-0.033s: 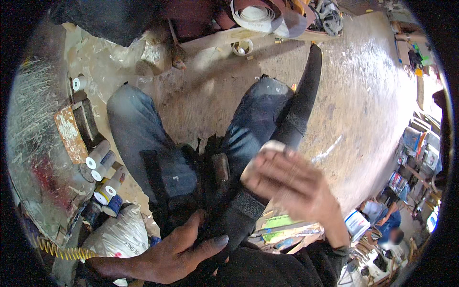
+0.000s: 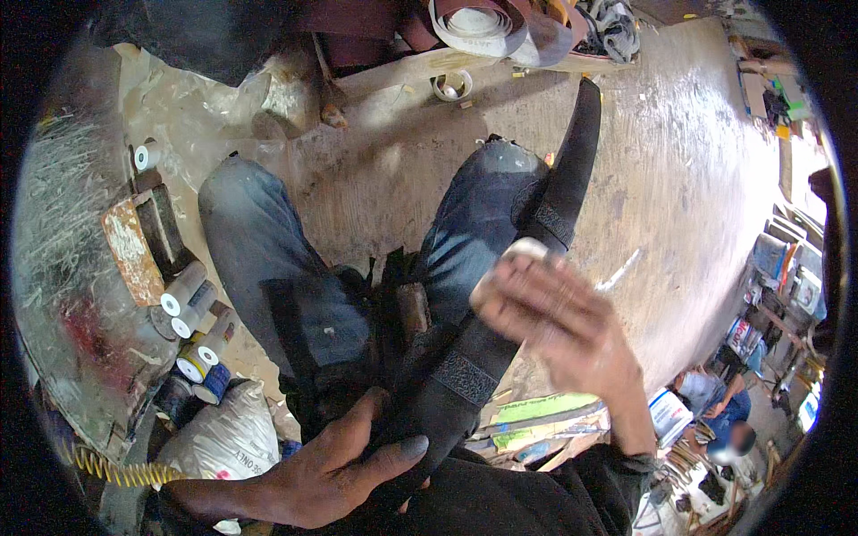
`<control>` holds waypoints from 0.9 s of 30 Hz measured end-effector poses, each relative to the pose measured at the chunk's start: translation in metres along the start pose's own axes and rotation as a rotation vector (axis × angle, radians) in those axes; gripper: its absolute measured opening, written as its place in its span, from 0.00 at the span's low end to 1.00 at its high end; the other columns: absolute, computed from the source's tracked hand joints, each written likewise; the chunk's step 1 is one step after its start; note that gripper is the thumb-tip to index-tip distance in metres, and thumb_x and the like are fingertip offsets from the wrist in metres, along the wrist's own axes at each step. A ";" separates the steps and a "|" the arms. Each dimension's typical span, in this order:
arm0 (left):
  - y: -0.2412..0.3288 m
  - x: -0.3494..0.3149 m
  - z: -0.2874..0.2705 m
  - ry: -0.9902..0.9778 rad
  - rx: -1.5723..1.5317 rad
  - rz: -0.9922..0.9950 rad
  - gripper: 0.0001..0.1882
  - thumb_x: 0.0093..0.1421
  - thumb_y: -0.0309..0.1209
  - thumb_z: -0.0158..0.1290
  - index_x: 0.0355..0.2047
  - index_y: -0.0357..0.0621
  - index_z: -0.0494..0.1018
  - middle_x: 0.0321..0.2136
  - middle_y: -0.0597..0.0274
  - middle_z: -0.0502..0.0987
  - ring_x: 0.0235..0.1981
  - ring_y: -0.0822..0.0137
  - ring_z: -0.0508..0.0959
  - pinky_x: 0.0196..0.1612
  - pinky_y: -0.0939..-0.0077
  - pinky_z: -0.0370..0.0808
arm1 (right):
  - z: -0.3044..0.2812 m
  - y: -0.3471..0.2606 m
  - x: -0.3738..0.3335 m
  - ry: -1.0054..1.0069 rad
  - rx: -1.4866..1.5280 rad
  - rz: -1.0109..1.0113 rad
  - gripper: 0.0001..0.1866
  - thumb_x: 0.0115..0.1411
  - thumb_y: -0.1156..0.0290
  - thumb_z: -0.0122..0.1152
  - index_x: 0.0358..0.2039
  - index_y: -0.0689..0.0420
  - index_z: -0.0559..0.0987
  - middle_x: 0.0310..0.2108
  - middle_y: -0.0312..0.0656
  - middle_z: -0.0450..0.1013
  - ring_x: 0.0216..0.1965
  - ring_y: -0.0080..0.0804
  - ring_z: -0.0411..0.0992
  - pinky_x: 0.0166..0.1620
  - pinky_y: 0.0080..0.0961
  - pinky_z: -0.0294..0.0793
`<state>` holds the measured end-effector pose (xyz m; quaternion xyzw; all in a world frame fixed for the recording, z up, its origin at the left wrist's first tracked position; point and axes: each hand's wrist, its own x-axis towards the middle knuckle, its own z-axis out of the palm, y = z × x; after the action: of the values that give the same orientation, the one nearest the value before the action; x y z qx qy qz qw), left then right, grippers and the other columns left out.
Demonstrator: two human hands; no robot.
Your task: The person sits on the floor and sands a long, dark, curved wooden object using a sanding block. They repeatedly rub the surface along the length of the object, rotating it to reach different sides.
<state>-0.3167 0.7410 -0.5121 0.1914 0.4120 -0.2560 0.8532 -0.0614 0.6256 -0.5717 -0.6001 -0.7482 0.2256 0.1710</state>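
A long, curved black piece (image 2: 577,170), tapering like a horn and crossed by rough textured bands, lies slantwise over my right thigh. Its thick end is at my lap, its thin tip out beyond my knee. My left hand (image 2: 326,469) grips the thick end, thumb on top and the other fingers partly hidden. Against the middle of the piece, between two bands, my right hand (image 2: 567,326) holds a pale pad (image 2: 483,293). Motion smears those fingers, and they cover most of the pad, so its exact kind does not show.
White-ended rolls (image 2: 185,290) and a white sack (image 2: 223,438) sit at my left, near a yellow coiled hose (image 2: 112,466). Sanding belts (image 2: 478,31) lie at the far side by a small white cup (image 2: 452,86). Another person (image 2: 724,406) sits at the lower right.
My right hand and the pad have slid a little up along the black piece toward its tip, showing more of the near band. My left hand stays in place.
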 end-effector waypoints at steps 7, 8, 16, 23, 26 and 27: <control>0.006 0.002 -0.001 0.014 -0.035 -0.041 0.21 0.72 0.31 0.47 0.61 0.39 0.57 0.35 0.57 0.78 0.32 0.66 0.79 0.38 0.70 0.78 | -0.005 0.006 0.001 -0.073 -0.004 0.199 0.23 0.53 0.72 0.62 0.51 0.47 0.84 0.58 0.41 0.76 0.61 0.39 0.73 0.66 0.42 0.67; 0.005 0.003 -0.002 0.030 -0.065 -0.048 0.21 0.71 0.31 0.47 0.61 0.39 0.58 0.35 0.57 0.78 0.32 0.66 0.79 0.38 0.70 0.78 | -0.007 0.006 0.001 -0.075 0.015 0.114 0.23 0.52 0.72 0.63 0.51 0.47 0.84 0.58 0.41 0.76 0.61 0.39 0.73 0.66 0.42 0.67; 0.003 0.007 -0.002 0.166 0.000 0.110 0.28 0.69 0.36 0.54 0.66 0.42 0.61 0.48 0.50 0.78 0.48 0.60 0.78 0.50 0.69 0.75 | -0.009 0.006 -0.003 -0.086 -0.012 0.047 0.24 0.57 0.67 0.59 0.56 0.43 0.80 0.59 0.36 0.75 0.61 0.32 0.73 0.68 0.37 0.65; 0.013 0.001 -0.003 0.131 -0.087 -0.023 0.19 0.70 0.35 0.51 0.58 0.42 0.65 0.31 0.58 0.78 0.26 0.66 0.78 0.32 0.73 0.76 | 0.000 0.009 -0.014 0.023 -0.028 0.041 0.25 0.56 0.66 0.62 0.56 0.43 0.80 0.56 0.35 0.77 0.58 0.32 0.75 0.68 0.37 0.65; 0.013 0.002 -0.004 0.128 -0.095 -0.016 0.19 0.70 0.35 0.51 0.58 0.42 0.66 0.32 0.58 0.78 0.26 0.66 0.78 0.33 0.72 0.76 | 0.000 0.010 -0.013 0.013 -0.049 0.040 0.24 0.57 0.66 0.61 0.56 0.43 0.80 0.57 0.35 0.77 0.59 0.31 0.74 0.70 0.38 0.62; 0.014 0.001 -0.005 0.126 -0.088 -0.013 0.19 0.71 0.35 0.51 0.58 0.43 0.66 0.32 0.58 0.78 0.27 0.66 0.78 0.33 0.72 0.76 | -0.001 0.010 -0.012 0.000 -0.039 0.045 0.24 0.57 0.67 0.61 0.56 0.42 0.80 0.58 0.35 0.75 0.60 0.31 0.73 0.70 0.39 0.60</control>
<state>-0.3105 0.7540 -0.5143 0.1667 0.4772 -0.2307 0.8315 -0.0497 0.6164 -0.5758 -0.6197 -0.7389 0.2149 0.1543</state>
